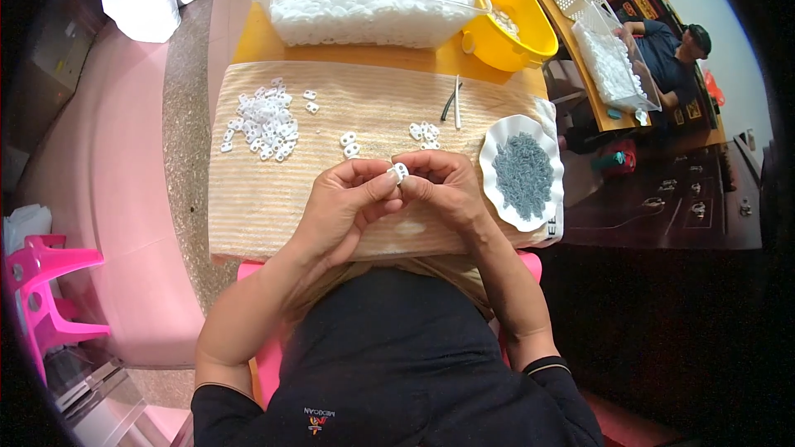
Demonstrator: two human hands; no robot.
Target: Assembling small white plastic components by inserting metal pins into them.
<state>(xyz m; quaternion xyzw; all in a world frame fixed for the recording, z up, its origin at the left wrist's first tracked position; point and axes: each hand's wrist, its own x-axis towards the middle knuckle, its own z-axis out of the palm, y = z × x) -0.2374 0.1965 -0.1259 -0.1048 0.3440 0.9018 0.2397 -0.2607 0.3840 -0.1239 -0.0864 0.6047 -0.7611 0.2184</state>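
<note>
Over the towel, my left hand (352, 203) and my right hand (443, 190) meet, pinching one small white two-hole plastic piece (401, 172), like a cord lock, between thumbs and fingertips. Just beyond the fingers lie a few similar white pieces (349, 145) and a small cluster of them (425, 133). A larger pile of white pieces (269, 122) spreads at the left. To the right of my right hand sits a white scalloped dish (491, 167) holding many tiny grey parts (523, 174) that look like springs.
A striped towel (257, 207) covers the table. Two thin sticks (457, 102), black and white, lie on it. Behind stand a clear bin (373, 29) full of white pieces and a yellow basin (530, 50). Another person (675, 62) sits far right beside another bin. A pink stool (54, 298) is left.
</note>
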